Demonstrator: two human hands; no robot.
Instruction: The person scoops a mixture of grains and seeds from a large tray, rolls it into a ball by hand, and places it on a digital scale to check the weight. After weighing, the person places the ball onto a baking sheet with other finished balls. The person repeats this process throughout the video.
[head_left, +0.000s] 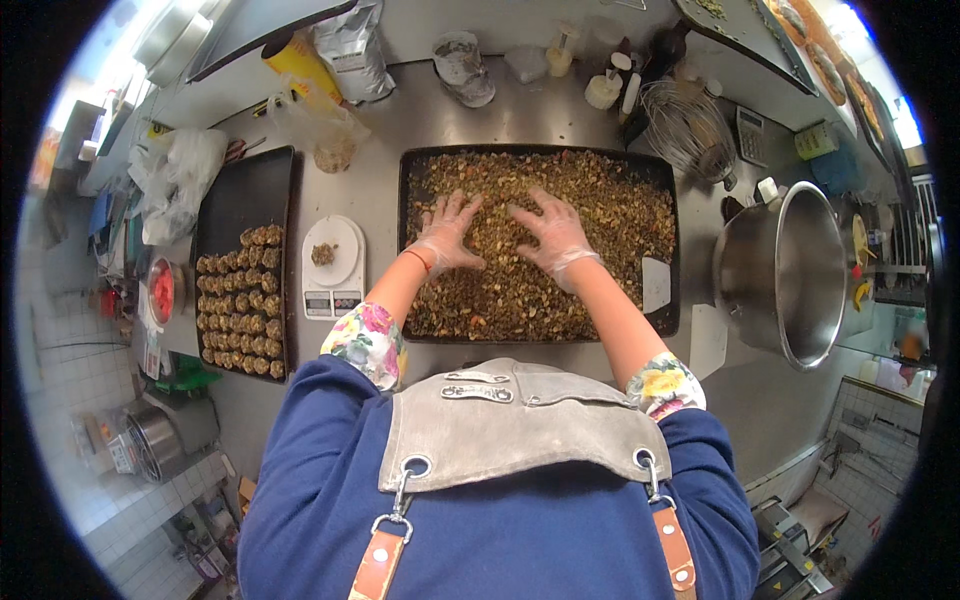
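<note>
My left hand (450, 234) and my right hand (551, 236), both in clear plastic gloves, rest with fingers spread on a loose mix of nuts and seeds (517, 300). The mix covers most of a large dark baking tray (540, 148). A white scraper (656, 285) lies at the tray's right side. Left of the tray, a white digital kitchen scale (334, 285) bears one small clump of mix (324, 254). Farther left, rows of round nut clusters (240, 304) fill the nearer part of another dark tray (244, 180).
A large steel mixing bowl (810, 277) stands at the right, with a wire whisk attachment (690, 131) behind it. Plastic bags (176, 176) and a bowl of red contents (161, 291) are at the left. A silver pouch (352, 56) stands at the back.
</note>
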